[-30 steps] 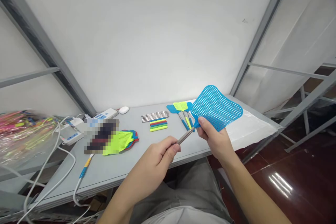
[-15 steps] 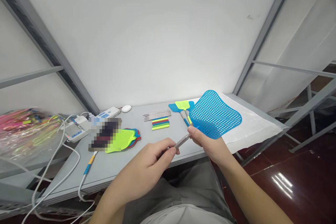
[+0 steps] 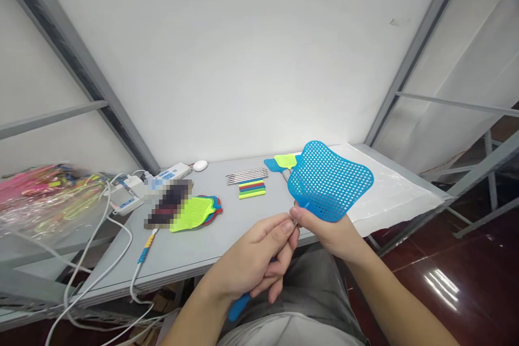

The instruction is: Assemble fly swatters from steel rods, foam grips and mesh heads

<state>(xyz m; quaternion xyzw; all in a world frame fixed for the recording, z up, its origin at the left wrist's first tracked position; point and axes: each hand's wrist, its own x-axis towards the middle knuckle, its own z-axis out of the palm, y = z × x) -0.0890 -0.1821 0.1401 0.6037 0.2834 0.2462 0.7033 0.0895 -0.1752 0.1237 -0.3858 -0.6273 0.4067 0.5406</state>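
Note:
My right hand (image 3: 324, 230) pinches the neck of a blue fly swatter head (image 3: 330, 181), its perforated paddle tilted upward. My left hand (image 3: 263, 259) is closed around a thin metal rod, mostly hidden by the fingers. A blue handle (image 3: 239, 307) sticks out below that palm. Both hands' fingertips meet where rod and swatter neck come together, so the joint itself is covered. Behind the paddle lie swatters with a yellow-green head (image 3: 286, 160) and a blue head (image 3: 274, 165). Further left are metal rods (image 3: 247, 175) and several coloured handles (image 3: 252, 189).
Loose swatter heads (image 3: 194, 213) are stacked at the left, beside a pixelated dark object (image 3: 168, 203). Power strips (image 3: 176, 173) and white cables (image 3: 130, 238) run along that side. A plastic bag (image 3: 44, 211) bulges at far left; white sheeting (image 3: 389, 189) covers the table's right part.
My left hand has moved right and up to meet my right hand, turning so the blue handle shows below it. The rod is now largely covered. The view has shifted slightly.

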